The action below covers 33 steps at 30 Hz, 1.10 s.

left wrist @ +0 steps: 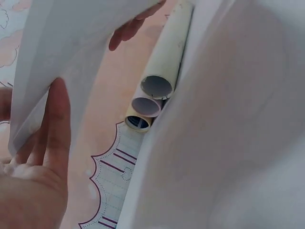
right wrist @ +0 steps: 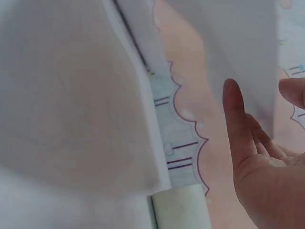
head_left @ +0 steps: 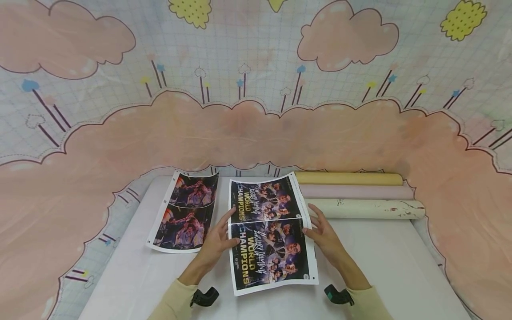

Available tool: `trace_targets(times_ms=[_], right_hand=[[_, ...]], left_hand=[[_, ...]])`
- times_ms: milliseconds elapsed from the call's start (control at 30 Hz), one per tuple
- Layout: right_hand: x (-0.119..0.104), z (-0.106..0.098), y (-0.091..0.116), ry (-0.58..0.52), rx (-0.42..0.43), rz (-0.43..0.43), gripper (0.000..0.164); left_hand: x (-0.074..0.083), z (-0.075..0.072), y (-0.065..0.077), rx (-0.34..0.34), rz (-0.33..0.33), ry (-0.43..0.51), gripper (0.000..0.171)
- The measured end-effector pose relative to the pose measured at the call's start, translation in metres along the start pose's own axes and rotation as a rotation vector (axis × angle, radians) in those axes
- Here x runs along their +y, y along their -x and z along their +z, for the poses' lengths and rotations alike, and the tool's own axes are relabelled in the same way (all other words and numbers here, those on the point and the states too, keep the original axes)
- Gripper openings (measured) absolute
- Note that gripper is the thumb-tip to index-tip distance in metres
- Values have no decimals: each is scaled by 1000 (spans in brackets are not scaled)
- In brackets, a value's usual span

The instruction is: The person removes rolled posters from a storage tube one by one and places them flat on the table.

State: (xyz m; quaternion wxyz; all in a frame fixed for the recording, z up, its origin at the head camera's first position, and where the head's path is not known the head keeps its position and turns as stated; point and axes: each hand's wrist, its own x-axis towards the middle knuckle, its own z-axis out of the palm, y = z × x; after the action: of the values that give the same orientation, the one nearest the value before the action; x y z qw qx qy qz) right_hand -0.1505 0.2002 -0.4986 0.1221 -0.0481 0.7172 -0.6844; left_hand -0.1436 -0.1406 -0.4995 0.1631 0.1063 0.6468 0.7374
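Note:
Both hands hold a printed sheet (head_left: 270, 249) raised over the white table. Two copies of a dark group poster fill its front, with "WORLD CHAMPIONS" in yellow and white letters. At the sheet's left edge, the left hand (head_left: 216, 242) has its thumb on the front and fingers behind. The right hand (head_left: 326, 235) grips the opposite edge, thumb over the printed side. From the left wrist, the blank back of the sheet (left wrist: 71, 43) shows, with long fingers (left wrist: 58, 114) against it. The right wrist view shows that hand's fingers (right wrist: 233, 114) behind the paper (right wrist: 248, 52).
A second printed sheet (head_left: 188, 222) with two dark photos lies on the table (head_left: 372, 262) at the left, edges slightly curled. Yellow, pinkish and pale green rolls (head_left: 368, 209) lie along the back right. A cloud-patterned cloth (head_left: 256, 133) hangs behind.

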Motion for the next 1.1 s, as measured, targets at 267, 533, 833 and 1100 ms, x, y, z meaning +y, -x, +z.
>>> trace_targets(times_ms=[267, 533, 833, 1100], right_hand=[[3, -3, 6, 21, 62, 41, 72], [14, 6, 13, -144, 38, 6, 68], [24, 31, 12, -186, -21, 34, 64], [18, 40, 11, -231, 72, 13, 53]], left_hand=[[5, 4, -2, 162, 53, 49, 95], [9, 9, -4, 263, 160, 132, 95], [9, 21, -5, 365, 167, 152, 96], [1, 26, -5, 331, 179, 159, 96]])
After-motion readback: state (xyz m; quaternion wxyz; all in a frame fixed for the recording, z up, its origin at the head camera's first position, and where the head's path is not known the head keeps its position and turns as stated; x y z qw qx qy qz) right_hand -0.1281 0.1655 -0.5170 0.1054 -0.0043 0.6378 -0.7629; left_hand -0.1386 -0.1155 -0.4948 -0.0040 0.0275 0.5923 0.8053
